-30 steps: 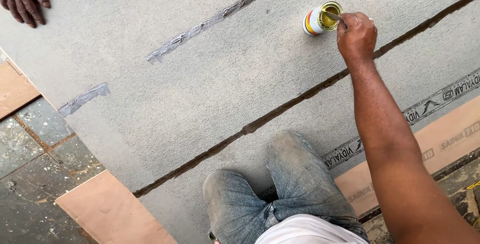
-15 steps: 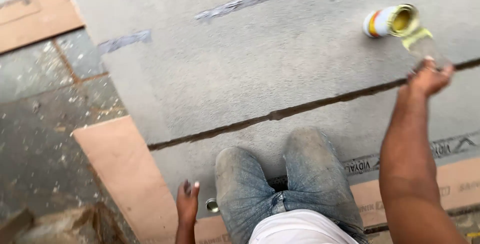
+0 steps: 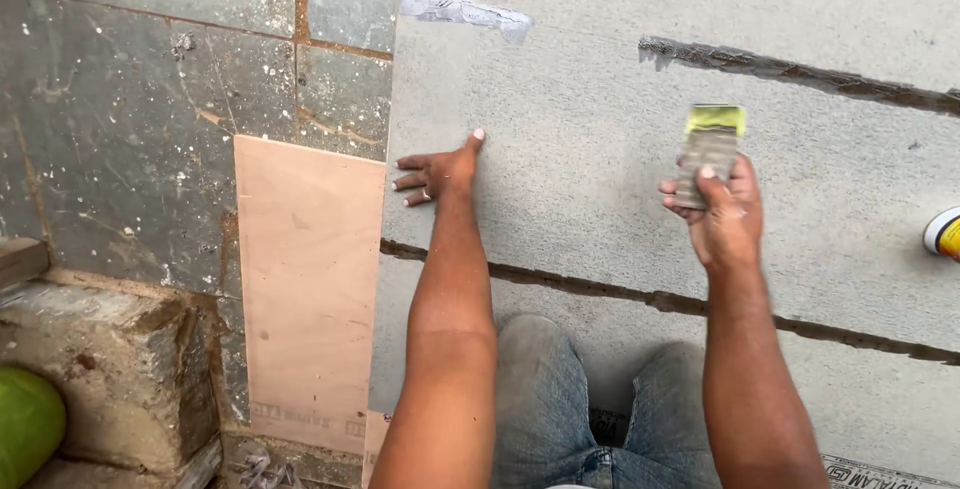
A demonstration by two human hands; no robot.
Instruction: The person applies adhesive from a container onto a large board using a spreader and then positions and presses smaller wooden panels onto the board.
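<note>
I had the left hand (image 3: 437, 171) flat on the grey sheet (image 3: 580, 219), fingers spread wide and released, palm down near the sheet's edge at about nine o'clock from the middle of the view. It gripped nothing; it only pressed on the surface.

My right hand (image 3: 722, 211) sat at about two o'clock from the left one, well apart from it. It was clenched around a scraper (image 3: 708, 154), thumb on top, the blade pointing to twelve o'clock with a yellow-green smear at its tip. I could not tell whether the blade touched the sheet.

A can (image 3: 944, 234) lay at the frame's three o'clock edge, only partly in view, near the right hand but apart from it. A dark seam (image 3: 600, 289) ran across the sheet under both forearms. A brown board (image 3: 305, 289) lay just beside the sheet at eight o'clock from the left hand, on stone tiles (image 3: 130, 119).
</note>
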